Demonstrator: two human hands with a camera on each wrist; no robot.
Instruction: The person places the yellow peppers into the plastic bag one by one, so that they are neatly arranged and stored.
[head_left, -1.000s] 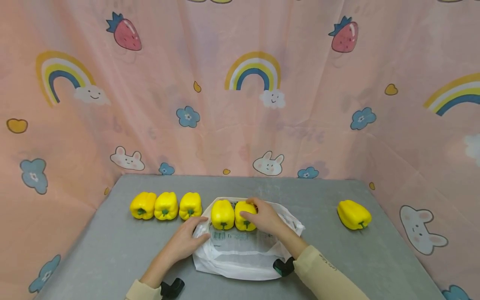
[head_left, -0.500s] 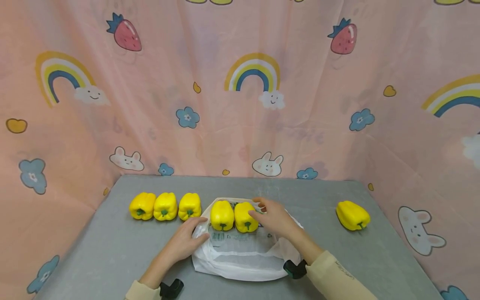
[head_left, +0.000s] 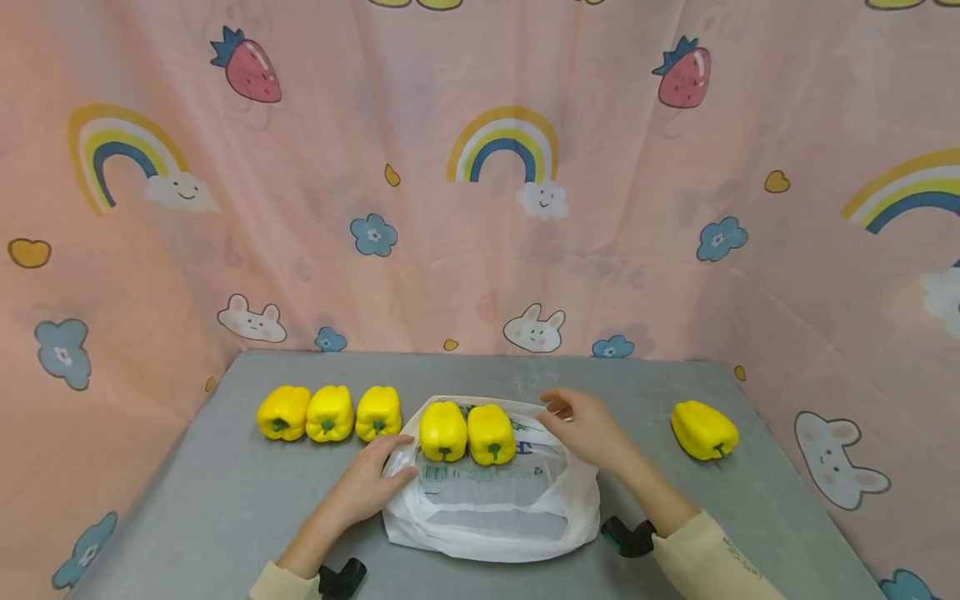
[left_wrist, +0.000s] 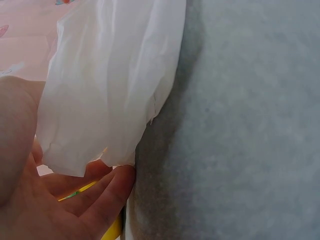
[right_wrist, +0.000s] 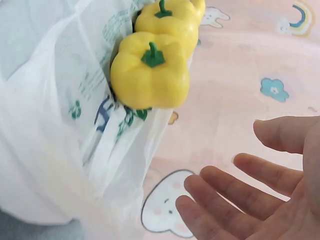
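Observation:
Two yellow bell peppers lie side by side on a white plastic bag [head_left: 495, 533] in the head view: a left pepper [head_left: 442, 431] and a right pepper [head_left: 491, 434]. My left hand [head_left: 367, 479] touches the bag's left edge, thumb and fingers apart; in the left wrist view, the plastic hangs in front of its fingers [left_wrist: 107, 200]. My right hand [head_left: 588, 429] is over the bag's right edge and holds nothing. Its spread fingers show in the right wrist view, apart from the nearer pepper [right_wrist: 150, 72].
Left of the bag, three more yellow bell peppers [head_left: 330, 414] stand in a row on the grey table [head_left: 187, 517]. Another pepper [head_left: 705, 430] lies alone at the right. A pink patterned curtain [head_left: 420, 292] encloses the back and sides.
My right hand has let go of the right pepper on the bag and moved away to the right. My left hand stays at the bag's left edge.

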